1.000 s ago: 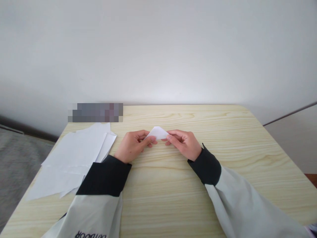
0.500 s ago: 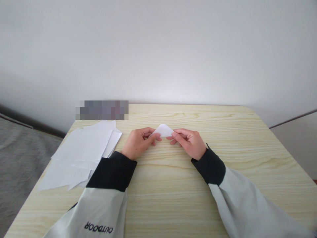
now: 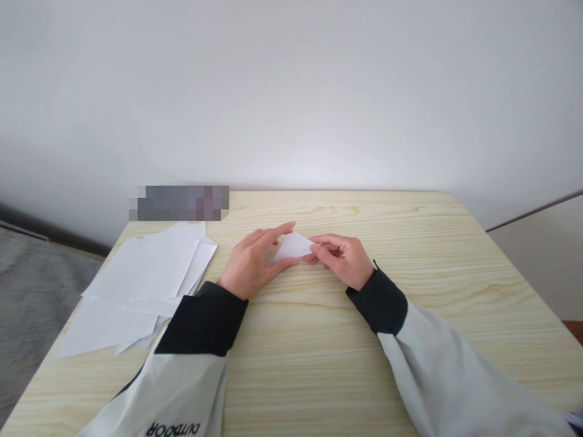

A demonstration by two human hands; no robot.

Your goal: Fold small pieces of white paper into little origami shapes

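A small folded white paper piece is held between my two hands over the middle of the light wooden table. My right hand pinches its right end with thumb and fingers closed. My left hand has its fingers stretched out over the paper's left side, with the thumb under its lower edge. Both arms wear grey sleeves with black cuffs.
A loose pile of white paper sheets lies at the table's left side, close to my left forearm. A blurred dark object sits at the back left edge by the white wall. Grey floor lies left of the table.
My left hand's fingers have straightened out from a pinch and now reach over the paper. The paper has turned flatter and tilted. My right hand keeps its pinch.
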